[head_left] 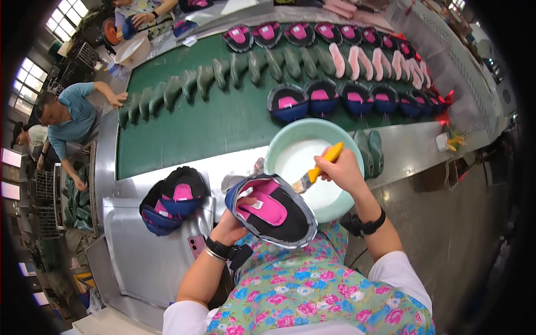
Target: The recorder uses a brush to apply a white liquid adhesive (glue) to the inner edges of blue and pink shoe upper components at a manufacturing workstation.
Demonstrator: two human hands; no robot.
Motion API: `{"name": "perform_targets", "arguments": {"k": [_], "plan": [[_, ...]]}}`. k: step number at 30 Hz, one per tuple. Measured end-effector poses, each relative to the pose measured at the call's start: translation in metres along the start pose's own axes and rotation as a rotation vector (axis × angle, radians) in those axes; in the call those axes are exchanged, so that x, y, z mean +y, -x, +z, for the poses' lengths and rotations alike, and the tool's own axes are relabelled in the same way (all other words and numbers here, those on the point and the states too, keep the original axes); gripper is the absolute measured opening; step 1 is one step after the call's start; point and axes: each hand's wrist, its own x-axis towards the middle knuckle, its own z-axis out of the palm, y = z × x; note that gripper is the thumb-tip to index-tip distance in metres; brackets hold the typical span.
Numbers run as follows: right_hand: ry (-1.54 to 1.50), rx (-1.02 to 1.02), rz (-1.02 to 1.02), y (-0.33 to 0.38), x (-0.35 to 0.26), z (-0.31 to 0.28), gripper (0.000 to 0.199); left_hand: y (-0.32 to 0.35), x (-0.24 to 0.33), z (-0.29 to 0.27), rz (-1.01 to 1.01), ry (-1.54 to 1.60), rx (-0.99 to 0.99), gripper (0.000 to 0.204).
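Note:
A blue shoe upper with a black lining and pink insole is tilted in front of me. My left hand grips its left end, the thumb inside the opening. In my right hand is a flat paintbrush with a yellow handle. Its bristles point down and left, close to the upper's far edge; I cannot tell whether they touch. Behind both hands stands a pale green basin with white liquid inside. More blue shoe uppers are piled to my left.
A green conveyor belt carries rows of dark green shoe lasts, pink insoles and more shoe uppers. Two green lasts sit right of the basin. A phone lies near my left wrist. A co-worker reaches toward the belt.

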Motion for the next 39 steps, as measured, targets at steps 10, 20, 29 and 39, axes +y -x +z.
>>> {"name": "perform_targets", "arguments": {"k": [10,20,29,39], "plan": [[-0.252,0.244,-0.014,0.001,-0.003,0.003,0.021,-0.167,0.118,-0.025,0.619,-0.173,-0.137,0.046],[-0.253,-0.101,-0.094,-0.012,-0.026,0.091,0.024,-0.054,0.156,-0.116,0.534,-0.75,-0.019,0.045],[0.413,-0.368,-0.481,-0.031,0.037,0.358,0.029,0.081,0.139,-0.195,0.915,-1.162,0.506,0.037],[0.231,-0.532,-0.604,-0.024,-0.006,0.24,0.035,0.045,0.091,-0.085,0.918,-1.629,0.399,0.047]]}}
